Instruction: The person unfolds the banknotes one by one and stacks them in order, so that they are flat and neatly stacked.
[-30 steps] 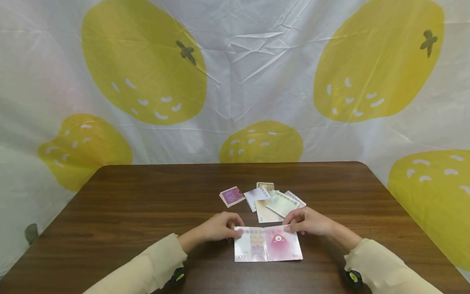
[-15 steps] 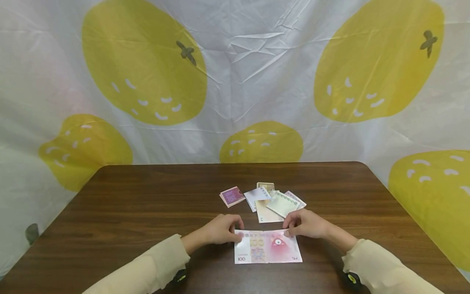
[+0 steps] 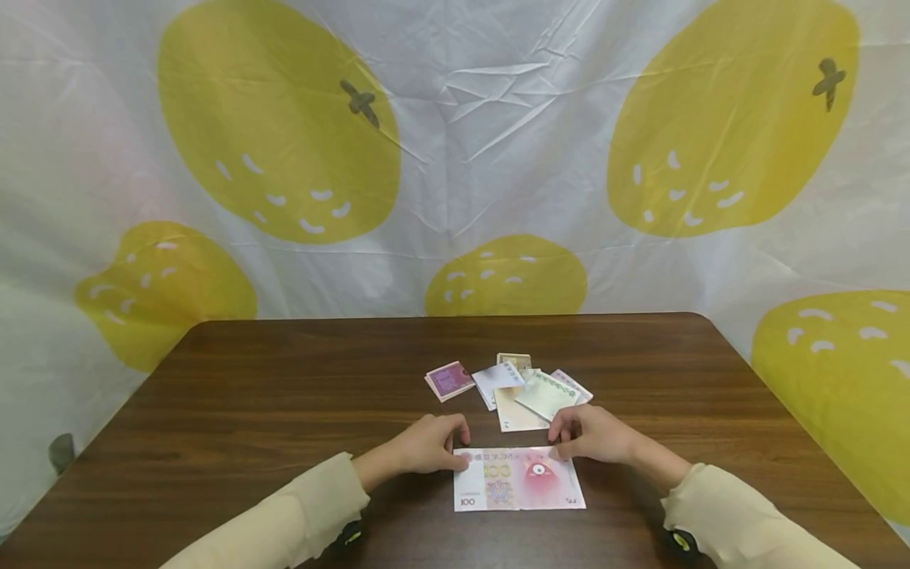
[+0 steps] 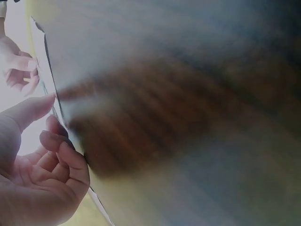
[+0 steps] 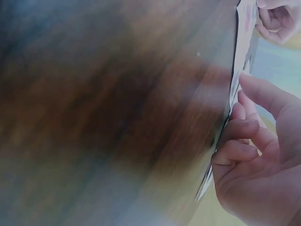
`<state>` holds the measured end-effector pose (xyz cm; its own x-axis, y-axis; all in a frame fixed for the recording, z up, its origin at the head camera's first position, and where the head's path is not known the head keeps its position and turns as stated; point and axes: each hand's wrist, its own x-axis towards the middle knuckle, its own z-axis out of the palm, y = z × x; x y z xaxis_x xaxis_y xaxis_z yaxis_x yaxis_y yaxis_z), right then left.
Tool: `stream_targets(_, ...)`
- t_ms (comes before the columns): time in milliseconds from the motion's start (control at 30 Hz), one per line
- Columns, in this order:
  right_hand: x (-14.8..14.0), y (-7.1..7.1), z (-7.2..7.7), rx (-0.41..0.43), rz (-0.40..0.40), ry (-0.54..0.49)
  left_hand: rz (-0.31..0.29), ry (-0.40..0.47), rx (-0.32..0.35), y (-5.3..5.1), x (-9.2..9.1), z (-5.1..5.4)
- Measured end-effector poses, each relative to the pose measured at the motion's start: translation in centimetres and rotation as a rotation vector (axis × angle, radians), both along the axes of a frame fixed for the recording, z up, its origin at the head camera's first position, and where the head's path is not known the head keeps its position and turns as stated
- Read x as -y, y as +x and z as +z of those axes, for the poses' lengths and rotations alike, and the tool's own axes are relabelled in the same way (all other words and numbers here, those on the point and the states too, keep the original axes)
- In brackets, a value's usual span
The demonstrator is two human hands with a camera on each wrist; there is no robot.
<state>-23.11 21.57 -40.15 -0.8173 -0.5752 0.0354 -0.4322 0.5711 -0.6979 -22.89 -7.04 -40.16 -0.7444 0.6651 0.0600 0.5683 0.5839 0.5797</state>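
A pink and white banknote [image 3: 517,484] marked 100, with a crease down its middle, lies unfolded near the front of the brown table. The left hand [image 3: 425,444] pinches its upper left corner between thumb and fingers, and the right hand [image 3: 596,435] pinches its upper right corner. In the left wrist view the left hand [image 4: 44,165] has its thumb on the paper's edge, fingers curled beneath. The right wrist view shows the right hand [image 5: 258,150] in a similar pinch on the note [image 5: 241,52].
Behind the hands, several folded notes overlap: a green one [image 3: 546,395], a yellowish one [image 3: 519,415], a bluish-white one [image 3: 495,381] and a brown one [image 3: 514,361]. A purple-red one [image 3: 450,381] lies left of them. A curtain [image 3: 498,182] with yellow fruit prints hangs behind the table [image 3: 284,379].
Both hands have come slightly down toward the table's front with the banknote, which now looks flatter. The other notes have stayed in place.
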Motion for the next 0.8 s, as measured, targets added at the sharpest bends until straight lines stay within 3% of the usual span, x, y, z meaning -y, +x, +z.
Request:
stream_targets(167,-0.7,-0.6,0.5,0.001,-0.060,-0.069,0.017,0.047,-0.007,0.0,0.0,0.2)
stream_targets(533,-3.2,-2.6,1.6,0.043,-0.255,-0.162,0.070,0.163,-0.049,-1.9,-1.1,0.1)
stream_targets(800,-4.2,-3.5,1.2,0.041,-0.307,-0.171,0.084,0.177,-0.039,-3.0,-2.2,0.1)
